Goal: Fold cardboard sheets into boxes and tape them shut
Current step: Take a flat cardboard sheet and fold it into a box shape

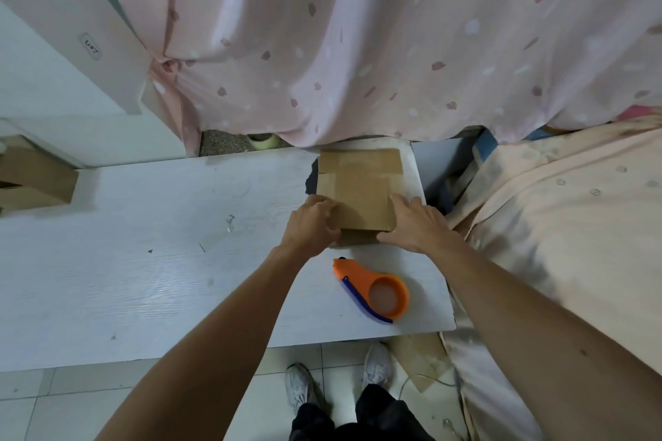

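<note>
Forearms reach from the bottom edge across the white table [143, 261], which carries all the work at standing height. On its far right part sits the cardboard box [358, 190], flaps folded flat and a glossy strip of tape apparently already across the far half; it lies within easy reach, presumably so both hands can bear down on it. Next in size, the orange tape dispenser [376, 288] rests just nearer than the box, apart from it and ungripped, likely parked for quick pickup. The right hand [417, 224] lies spread, palm down, on the box's near right corner, while the left hand [313, 225], fingers curled, presses the near left edge, seemingly steadying or smoothing the closed top.
</note>
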